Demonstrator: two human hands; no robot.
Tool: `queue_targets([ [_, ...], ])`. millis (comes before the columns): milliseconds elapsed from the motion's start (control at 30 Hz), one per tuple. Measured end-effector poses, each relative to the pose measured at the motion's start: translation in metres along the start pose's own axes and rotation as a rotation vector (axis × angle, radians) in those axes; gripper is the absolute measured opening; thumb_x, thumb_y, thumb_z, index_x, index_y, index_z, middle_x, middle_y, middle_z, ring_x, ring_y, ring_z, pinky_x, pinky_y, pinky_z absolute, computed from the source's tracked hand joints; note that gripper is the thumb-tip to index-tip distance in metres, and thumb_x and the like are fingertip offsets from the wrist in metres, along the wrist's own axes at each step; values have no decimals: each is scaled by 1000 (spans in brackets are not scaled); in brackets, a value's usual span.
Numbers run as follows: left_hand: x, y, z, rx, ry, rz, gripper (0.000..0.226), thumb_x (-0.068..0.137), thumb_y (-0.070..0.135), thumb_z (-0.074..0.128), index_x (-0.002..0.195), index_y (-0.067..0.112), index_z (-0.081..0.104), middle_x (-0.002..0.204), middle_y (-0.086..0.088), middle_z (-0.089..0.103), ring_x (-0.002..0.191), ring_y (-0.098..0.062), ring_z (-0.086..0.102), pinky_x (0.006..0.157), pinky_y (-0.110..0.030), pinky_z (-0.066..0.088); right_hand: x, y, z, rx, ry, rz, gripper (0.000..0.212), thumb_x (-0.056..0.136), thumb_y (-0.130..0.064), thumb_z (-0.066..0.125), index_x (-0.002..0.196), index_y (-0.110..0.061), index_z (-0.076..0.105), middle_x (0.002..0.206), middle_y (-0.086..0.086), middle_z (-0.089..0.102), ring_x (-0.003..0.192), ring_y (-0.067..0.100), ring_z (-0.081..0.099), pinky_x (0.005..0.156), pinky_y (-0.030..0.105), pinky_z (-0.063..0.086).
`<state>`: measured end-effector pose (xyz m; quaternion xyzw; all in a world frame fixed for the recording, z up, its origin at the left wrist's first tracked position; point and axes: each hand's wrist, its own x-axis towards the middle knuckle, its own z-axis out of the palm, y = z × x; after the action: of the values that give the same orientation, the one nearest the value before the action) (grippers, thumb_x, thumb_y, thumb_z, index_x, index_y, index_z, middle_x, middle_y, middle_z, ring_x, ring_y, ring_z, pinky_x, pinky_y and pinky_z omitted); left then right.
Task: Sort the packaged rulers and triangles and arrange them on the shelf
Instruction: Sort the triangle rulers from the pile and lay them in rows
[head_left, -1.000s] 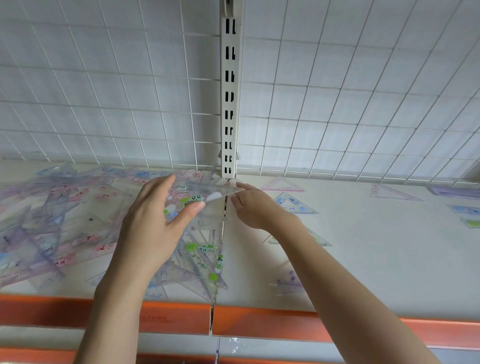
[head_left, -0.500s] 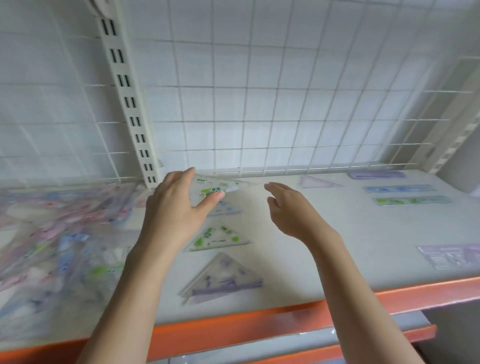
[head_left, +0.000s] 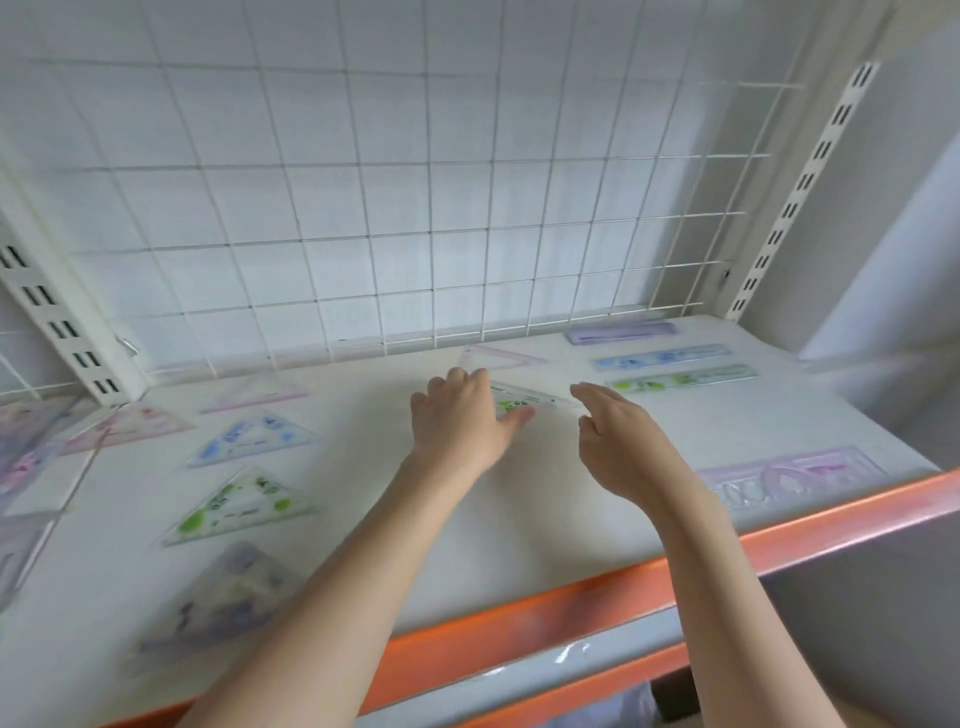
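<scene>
Left hand (head_left: 460, 415) grips green triangle (head_left: 524, 402) by near corner, mid-shelf, just below pink triangle (head_left: 498, 357). Right hand (head_left: 621, 441) loose, fingers relaxed, holding nothing, just right of triangle tip. Step judged: laying triangle flat. Best done: lower flat onto shelf (head_left: 519, 519), align with pink triangle, clear of green ruler (head_left: 683, 379), right hand steadying tip.

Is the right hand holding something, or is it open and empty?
Open and empty: the right hand hovers with loosely spread fingers beside the green triangle, which the left hand holds.
</scene>
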<state>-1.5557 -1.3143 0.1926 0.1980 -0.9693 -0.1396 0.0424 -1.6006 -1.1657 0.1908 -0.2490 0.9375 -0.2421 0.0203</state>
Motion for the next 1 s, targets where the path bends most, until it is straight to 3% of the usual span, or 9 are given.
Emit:
queue_targets([
  [67,3,13,4,37,-78,-14,71,84,67,43,132,15,38,137,-13,42,122,-33,42,96,-41,32,0,9,-1,-2,-11,-2,49,94,-1,33,142,-9,36,151,2,33,138,15,29,104,17,21],
  [133,-1,22,4,87,-157,-42,86,81,70,44,144,15,22,148,-22,23,130,-37,32,102,-44,28,2,15,-2,0,-20,-10,50,94,-1,33,143,-9,36,151,2,33,139,15,29,106,19,21],
  [200,-9,28,5,142,-156,-27,89,83,68,44,147,13,16,152,-23,12,136,-37,23,107,-44,23,4,17,-2,8,-23,-29,49,94,-1,32,142,-8,36,151,2,33,138,15,29,106,18,21],
  [367,-27,39,20,168,-173,89,73,93,57,33,143,5,26,152,-22,15,139,-35,16,112,-41,19,10,18,0,37,-38,-78,49,94,0,31,142,-6,37,150,4,35,139,15,28,103,15,18],
  [500,-23,45,31,137,-206,59,74,95,53,29,147,3,13,154,-23,7,142,-35,6,117,-42,10,11,19,1,62,-43,-84,44,97,-6,32,141,-6,38,149,4,36,138,15,30,101,14,19],
  [700,-4,45,31,71,-213,14,74,95,54,26,148,4,14,155,-22,5,143,-35,3,118,-42,8,12,21,0,89,-49,-58,43,101,-18,32,142,-7,37,150,2,35,139,14,28,105,19,21],
  [1000,5,37,24,-12,-135,43,63,95,51,32,142,9,29,151,-21,19,142,-33,11,116,-40,12,16,14,3,102,-50,-51,44,101,-21,32,143,-8,36,151,2,33,140,14,27,106,20,21],
])
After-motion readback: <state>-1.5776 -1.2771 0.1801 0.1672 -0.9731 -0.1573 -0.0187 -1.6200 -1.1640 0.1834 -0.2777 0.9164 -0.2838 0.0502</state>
